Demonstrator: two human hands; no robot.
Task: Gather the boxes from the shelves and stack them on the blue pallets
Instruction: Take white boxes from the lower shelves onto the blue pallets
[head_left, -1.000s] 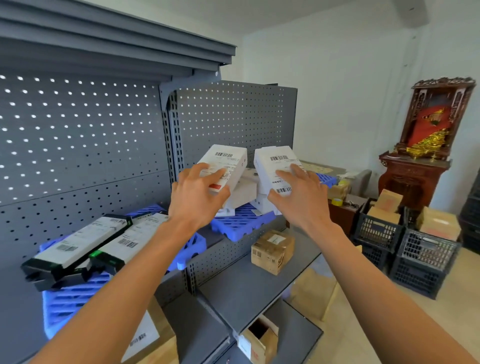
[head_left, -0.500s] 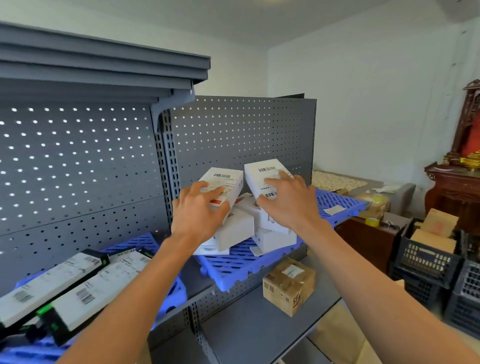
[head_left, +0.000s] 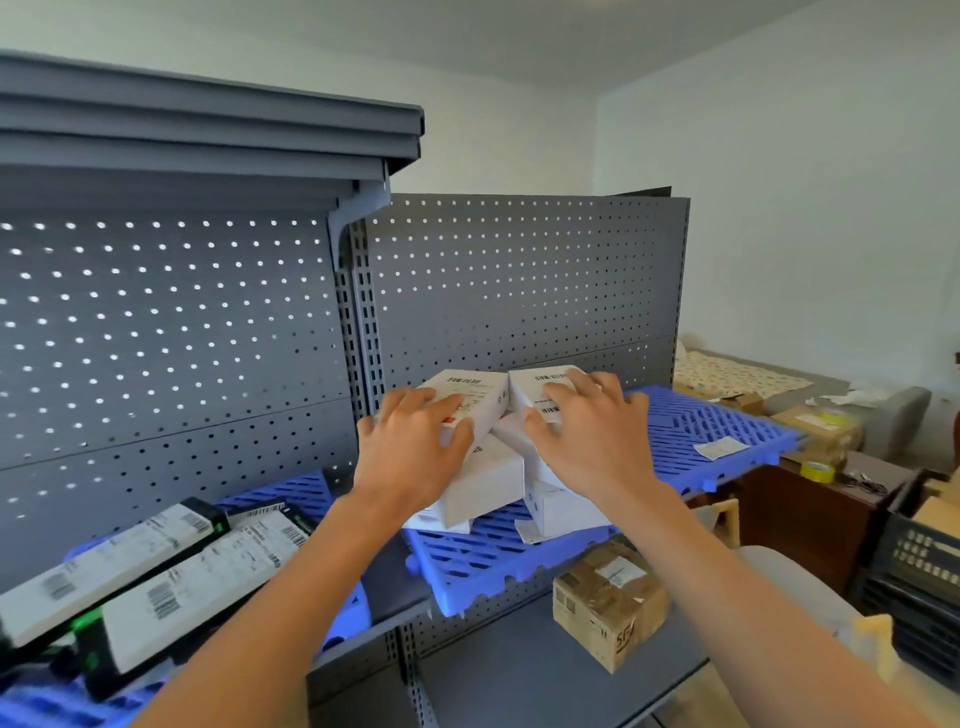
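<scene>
Nearest: brown carton (head_left: 608, 605) sat on the lower grey shelf (head_left: 519, 675), long black-and-white boxes (head_left: 156, 571) lay lower left. Further in: left hand (head_left: 410, 457) gripped left white box (head_left: 470, 402), fingers curled over its top; right hand (head_left: 592, 441) gripped right white box (head_left: 540, 389). Both boxes sat touching atop the white stack on the blue pallet (head_left: 701, 431). Behind: grey pegboard (head_left: 519, 286).
</scene>
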